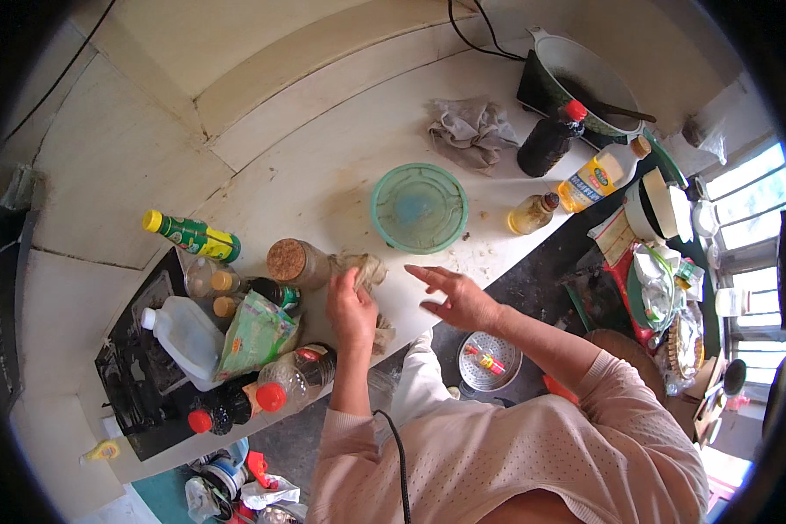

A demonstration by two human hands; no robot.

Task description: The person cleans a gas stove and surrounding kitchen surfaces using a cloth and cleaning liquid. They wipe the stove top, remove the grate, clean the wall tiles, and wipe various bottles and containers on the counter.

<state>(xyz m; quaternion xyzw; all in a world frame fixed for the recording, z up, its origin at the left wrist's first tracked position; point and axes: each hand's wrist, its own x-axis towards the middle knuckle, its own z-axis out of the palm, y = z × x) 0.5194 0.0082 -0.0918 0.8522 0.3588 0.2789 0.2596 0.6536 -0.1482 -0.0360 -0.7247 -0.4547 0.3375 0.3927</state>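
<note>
My left hand (352,311) grips a crumpled brownish cloth (365,268) over the counter, and part of it hangs below my fingers. Close beside it on the left stands a cork-topped glass jar (288,261). My right hand (457,298) is held in the air with its fingers apart and nothing in them. Beyond my hands rests a round green plastic lid or shallow basin (419,208); the picture does not settle which. Farther back lies a grey rag (473,133) in a heap.
Left are a green-and-yellow bottle (193,236), a white jug (185,337), a green packet (257,335) and red-capped bottles (281,386). At right stand a dark bottle (547,144), an oil bottle (596,175), a small bottle (532,213) and a wok (586,78). A metal strainer (488,380) sits low down.
</note>
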